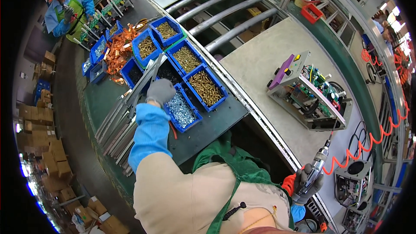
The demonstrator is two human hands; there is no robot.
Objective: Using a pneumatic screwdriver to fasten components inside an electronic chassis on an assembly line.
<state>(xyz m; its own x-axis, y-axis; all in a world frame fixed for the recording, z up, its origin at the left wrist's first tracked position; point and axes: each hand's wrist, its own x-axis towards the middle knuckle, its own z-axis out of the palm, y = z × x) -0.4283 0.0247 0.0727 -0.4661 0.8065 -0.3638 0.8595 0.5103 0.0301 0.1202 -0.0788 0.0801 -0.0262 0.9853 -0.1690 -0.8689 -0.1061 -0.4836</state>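
My left hand [160, 91], in a grey glove, is held over the edge of a blue bin of silvery nuts or washers [181, 110], beside a bin of small black parts [170, 72]. Its fingers look curled in, and whatever they hold is hidden. Long metal strips [125, 117] lie stacked just left of this hand. My right hand [308, 183], also gloved, is wrapped round a pneumatic screwdriver [320, 160] with a coiled red air hose. The driver's tip points up toward the near corner of an open metal chassis [310, 93] with green circuit boards and a purple panel.
More blue bins hold brass-coloured screws [204, 88]. Copper-coloured parts [119, 52] are heaped behind them. Metal rollers [240, 30] cross a gap in the line. Another open unit [353, 184] stands at the right. A co-worker [71, 8] is at the far left; cardboard boxes [56, 160] line the floor.
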